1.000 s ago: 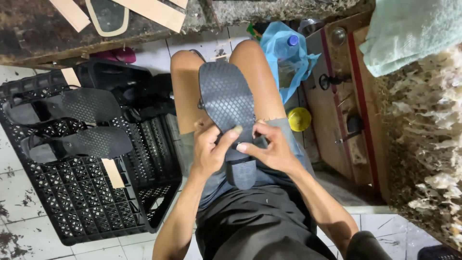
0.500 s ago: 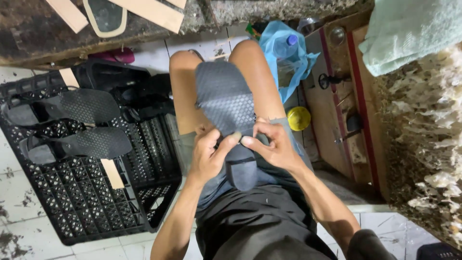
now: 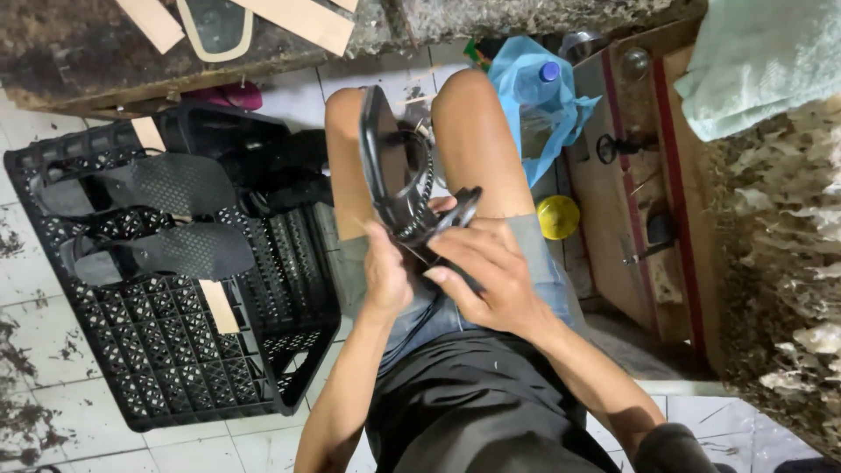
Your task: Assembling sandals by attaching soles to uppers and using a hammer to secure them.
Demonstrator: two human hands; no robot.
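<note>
Left of frame: a black plastic crate (image 3: 175, 350) on the tiled floor carries two finished black sandals (image 3: 149, 219). Centre: the left hand (image 3: 385, 276) is closed round the heel end of a black sandal (image 3: 390, 171), which stands on edge between the bare knees, its braided strap facing right. Just beside it, the right hand (image 3: 491, 276) pinches the strap end between thumb and fingers. Right of centre: a blue plastic bag (image 3: 547, 109) and a yellow round object (image 3: 558, 216) lie by a wooden board (image 3: 631, 254).

Stained white floor tiles (image 3: 53, 289) lie under a black plastic crate (image 3: 175, 350); a wooden cabinet (image 3: 631, 219) stands at right.
</note>
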